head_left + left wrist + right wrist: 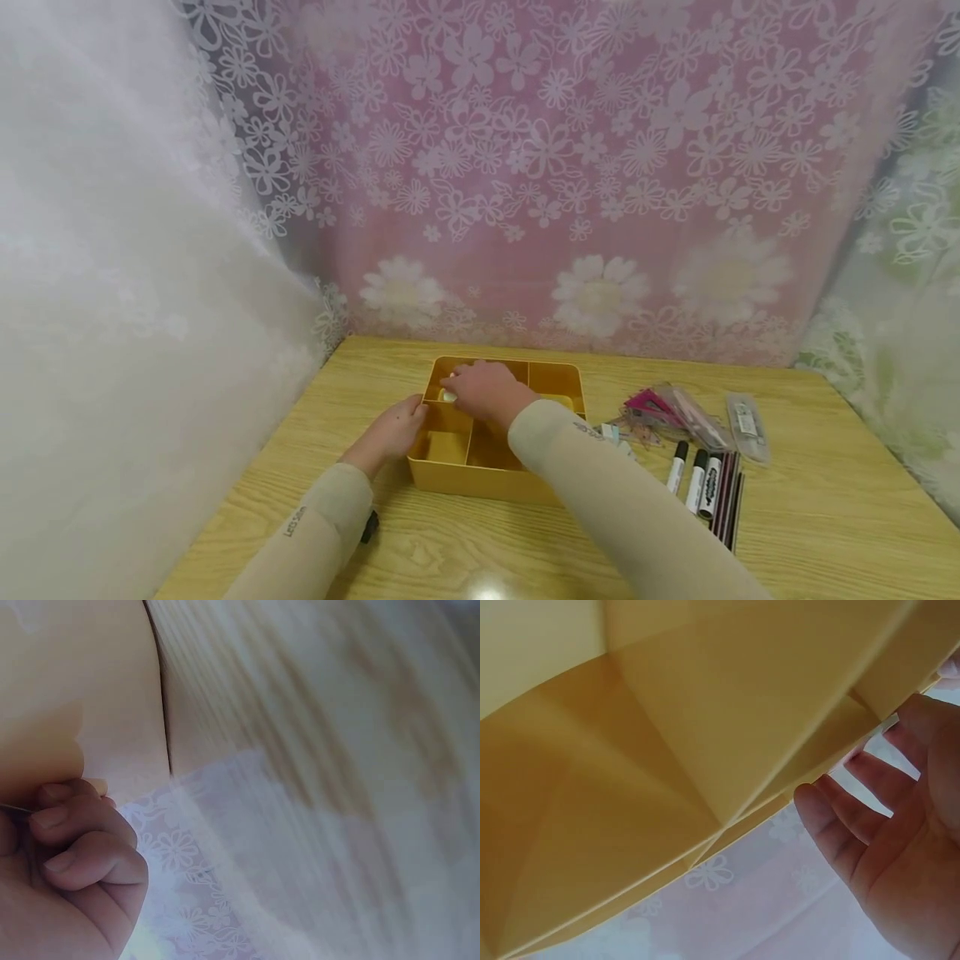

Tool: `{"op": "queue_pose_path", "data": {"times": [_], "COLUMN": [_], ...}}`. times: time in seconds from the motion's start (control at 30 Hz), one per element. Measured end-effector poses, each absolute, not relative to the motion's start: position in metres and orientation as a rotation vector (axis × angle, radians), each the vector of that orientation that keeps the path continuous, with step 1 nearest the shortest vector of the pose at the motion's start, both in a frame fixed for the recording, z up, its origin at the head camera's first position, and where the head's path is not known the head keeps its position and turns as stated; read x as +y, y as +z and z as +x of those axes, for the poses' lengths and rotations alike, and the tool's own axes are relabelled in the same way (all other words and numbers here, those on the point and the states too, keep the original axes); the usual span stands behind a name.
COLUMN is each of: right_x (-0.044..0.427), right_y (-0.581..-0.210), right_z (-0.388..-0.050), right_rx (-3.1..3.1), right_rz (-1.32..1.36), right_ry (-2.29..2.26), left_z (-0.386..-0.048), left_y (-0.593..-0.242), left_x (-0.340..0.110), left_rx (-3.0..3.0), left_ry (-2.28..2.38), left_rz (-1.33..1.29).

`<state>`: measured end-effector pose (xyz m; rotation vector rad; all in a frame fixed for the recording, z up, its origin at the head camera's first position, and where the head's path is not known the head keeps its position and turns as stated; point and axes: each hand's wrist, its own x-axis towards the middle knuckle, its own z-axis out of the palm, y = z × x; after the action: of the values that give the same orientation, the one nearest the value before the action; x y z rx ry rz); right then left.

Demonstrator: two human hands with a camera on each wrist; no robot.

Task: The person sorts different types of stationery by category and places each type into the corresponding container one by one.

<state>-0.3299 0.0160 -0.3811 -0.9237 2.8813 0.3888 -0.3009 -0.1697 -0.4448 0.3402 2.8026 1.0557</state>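
Observation:
A yellow divided storage box (480, 482) stands on the wooden table. My left hand (393, 429) grips its left wall, and in the left wrist view the curled fingers (94, 859) close over the rim. Above the back left compartment, my right hand (491, 390) reaches in with its fingers pointing left. A small whitish object (449, 396) shows at those fingertips; its kind is too small to tell. The right wrist view has a pale edge (890, 722) of it between thumb and fingers (844, 817). Part of the box lies hidden under the right forearm.
Right of the box lie several markers (696, 482) beside dark pencils (726, 500). Behind them are a pink set square (651, 407), a clear pouch (701, 419) and a clear case (747, 425). A small black object (371, 527) sits near the left sleeve. Flowered curtains (570, 183) enclose the table.

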Motion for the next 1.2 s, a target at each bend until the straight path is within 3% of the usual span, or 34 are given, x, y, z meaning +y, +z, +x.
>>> {"op": "queue_pose_path", "data": {"times": [0.6, 0.83, 1.2], "right_x": [0.057, 0.098, 0.192], "right_y": [-0.373, -0.364, -0.364], "right_z": [-0.332, -0.331, -0.301], "right_rx": [2.855, 2.93, 3.111], "right_rz": [-0.982, -0.998, -0.904], "right_ry": [0.086, 0.084, -0.127], "left_z": [-0.299, -0.297, -0.301], "left_y": [-0.443, -0.444, -0.447], "left_x": [-0.168, -0.168, -0.168], "left_rx": [2.821, 2.804, 2.804], "left_ry": [1.015, 1.029, 1.023], "left_rz": [0.313, 0.286, 0.303]}}
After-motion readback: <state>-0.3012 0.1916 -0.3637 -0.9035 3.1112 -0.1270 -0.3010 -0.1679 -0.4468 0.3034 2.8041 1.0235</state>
